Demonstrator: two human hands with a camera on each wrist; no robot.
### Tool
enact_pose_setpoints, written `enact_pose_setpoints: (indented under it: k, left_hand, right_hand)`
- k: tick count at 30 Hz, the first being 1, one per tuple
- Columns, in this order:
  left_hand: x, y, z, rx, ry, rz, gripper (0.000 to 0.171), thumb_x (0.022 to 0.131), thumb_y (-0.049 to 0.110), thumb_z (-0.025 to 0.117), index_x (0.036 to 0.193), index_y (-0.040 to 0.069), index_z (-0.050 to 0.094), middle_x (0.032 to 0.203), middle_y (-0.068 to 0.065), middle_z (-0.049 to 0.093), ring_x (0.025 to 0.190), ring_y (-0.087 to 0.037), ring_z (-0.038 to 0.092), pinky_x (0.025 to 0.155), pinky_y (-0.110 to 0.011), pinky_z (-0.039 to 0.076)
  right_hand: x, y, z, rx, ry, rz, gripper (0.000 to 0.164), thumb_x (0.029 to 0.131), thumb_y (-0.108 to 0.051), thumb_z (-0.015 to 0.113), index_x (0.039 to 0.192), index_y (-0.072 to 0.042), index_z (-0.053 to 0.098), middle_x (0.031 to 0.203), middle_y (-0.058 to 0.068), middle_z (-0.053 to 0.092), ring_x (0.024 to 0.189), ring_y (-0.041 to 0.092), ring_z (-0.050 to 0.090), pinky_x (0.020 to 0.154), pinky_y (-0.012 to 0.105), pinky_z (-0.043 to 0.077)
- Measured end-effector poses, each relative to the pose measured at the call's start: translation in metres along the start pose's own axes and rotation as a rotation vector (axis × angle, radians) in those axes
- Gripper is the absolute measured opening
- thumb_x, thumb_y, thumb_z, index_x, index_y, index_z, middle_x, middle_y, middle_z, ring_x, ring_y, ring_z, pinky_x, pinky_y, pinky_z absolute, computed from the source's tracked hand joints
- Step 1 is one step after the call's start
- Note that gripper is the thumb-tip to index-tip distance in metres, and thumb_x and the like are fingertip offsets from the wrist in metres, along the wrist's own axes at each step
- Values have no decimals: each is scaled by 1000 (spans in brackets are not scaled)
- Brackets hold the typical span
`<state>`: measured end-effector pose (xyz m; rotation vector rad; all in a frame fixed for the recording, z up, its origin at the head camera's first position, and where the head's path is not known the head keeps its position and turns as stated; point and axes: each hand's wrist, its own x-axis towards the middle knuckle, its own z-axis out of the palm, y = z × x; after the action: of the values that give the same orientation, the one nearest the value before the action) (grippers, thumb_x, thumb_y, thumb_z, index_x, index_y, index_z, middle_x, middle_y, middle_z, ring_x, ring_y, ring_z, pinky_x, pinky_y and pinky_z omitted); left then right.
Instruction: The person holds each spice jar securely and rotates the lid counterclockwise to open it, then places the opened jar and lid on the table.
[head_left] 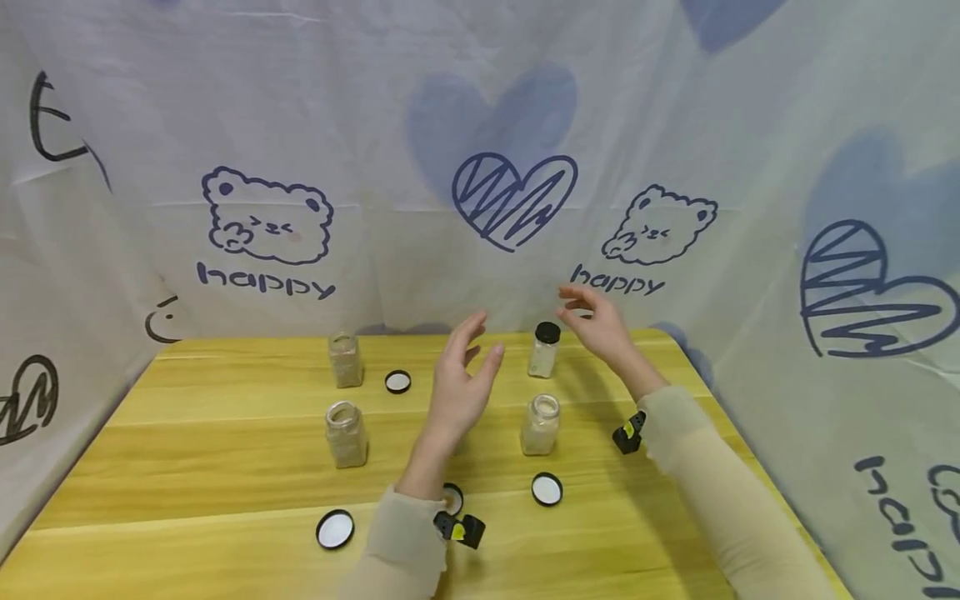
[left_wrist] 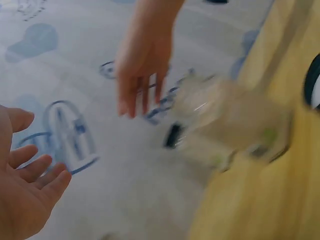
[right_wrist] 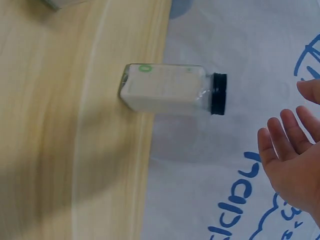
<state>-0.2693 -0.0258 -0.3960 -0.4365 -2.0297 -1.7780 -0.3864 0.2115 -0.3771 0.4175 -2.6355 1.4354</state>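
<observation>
At the back right of the table stands a clear jar [head_left: 543, 357] of pale contents with its black lid [head_left: 548, 332] on. My right hand [head_left: 597, 327] hovers up and to the right of it, fingers loosely bent, holding nothing. The right wrist view shows that capped jar [right_wrist: 165, 87] apart from my fingers [right_wrist: 284, 136]. My left hand [head_left: 459, 387] is raised to the jar's left, empty, thumb and fingers spread. Nearer the front is an uncapped jar [head_left: 540, 427], with a loose lid [head_left: 547, 489] before it. Blur softens the jars [left_wrist: 235, 115] in the left wrist view.
Two more uncapped jars, a back one [head_left: 346, 361] and a front one [head_left: 347, 435], stand on the left of the wooden table [head_left: 187, 467]. Loose lids lie near them [head_left: 397, 382] and at the front [head_left: 334, 529]. Another lid [head_left: 452, 499] is partly behind my left wrist. A printed curtain [head_left: 390, 150] hangs behind.
</observation>
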Motion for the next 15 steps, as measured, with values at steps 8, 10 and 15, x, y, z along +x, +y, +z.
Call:
enact_pose_setpoints:
  k: [8, 10, 15]
  left_hand:
    - [11, -42, 50, -48, 15, -153, 50, 105, 17, 63, 151, 3, 50, 151, -19, 52, 137, -38, 53, 113, -50, 48]
    - [14, -51, 57, -61, 29, -212, 49, 105, 18, 63, 150, 3, 51, 151, -19, 53, 137, -39, 53, 112, -50, 49]
    - [21, -67, 72, -85, 58, -332, 48, 105, 17, 64, 149, 3, 53, 152, -16, 53, 136, -38, 55, 109, -49, 52]
  right_hand:
    - [2, 16, 9, -49, -12, -8, 48, 103, -16, 64, 147, 0, 54, 148, 18, 57, 134, 38, 54, 114, 53, 46]
    - [1, 19, 11, -59, -22, 0, 49, 102, -15, 65, 147, 0, 54, 148, 19, 57, 134, 39, 54, 113, 53, 47]
    - [1, 27, 16, -91, -39, 21, 51, 101, -15, 67, 147, 1, 54, 148, 21, 56, 136, 40, 52, 112, 53, 48]
